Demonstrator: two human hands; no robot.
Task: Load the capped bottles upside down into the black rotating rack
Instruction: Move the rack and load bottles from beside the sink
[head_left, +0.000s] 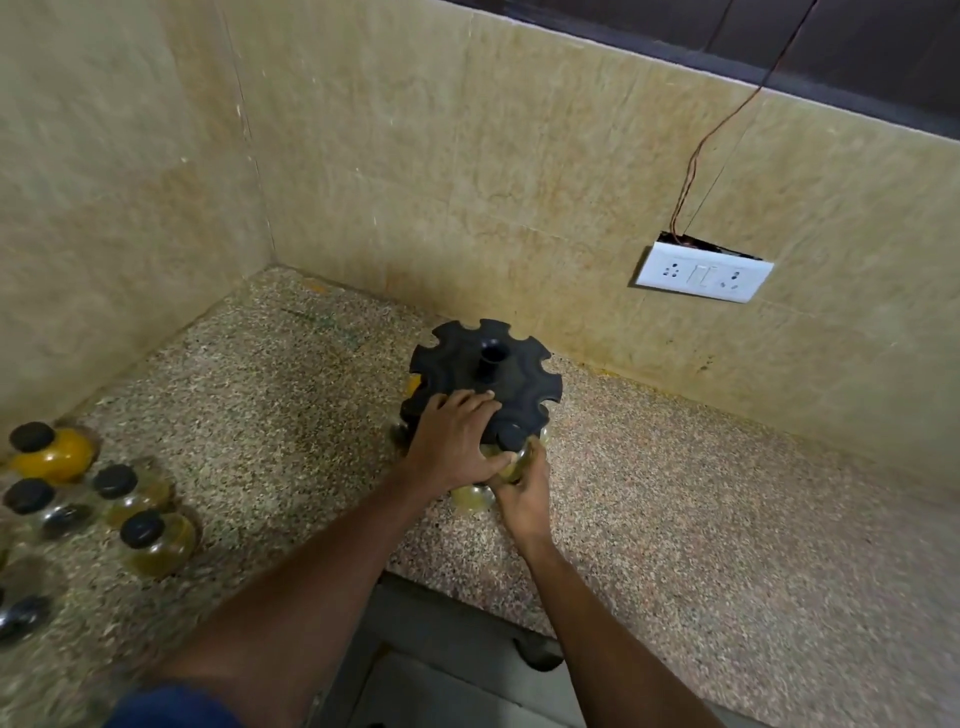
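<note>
The black rotating rack (519, 366) stands on the speckled counter near the back wall, with notched slots around its top disc. My left hand (454, 439) rests flat on the near side of the disc, fingers spread. My right hand (522, 491) grips a clear bottle with yellowish contents (511, 462) at the rack's near edge, its black cap up against a slot. Another yellowish bottle (470, 499) sits low under the rack's front. A yellow bottle (413, 385) shows at the rack's left side. Several capped bottles (140, 530) stand upright at the far left.
The speckled counter (727, 519) ends at a front edge just below my arms. Tiled walls close the corner behind and to the left. A white socket plate (704, 274) with a loose wire hangs on the back wall to the right.
</note>
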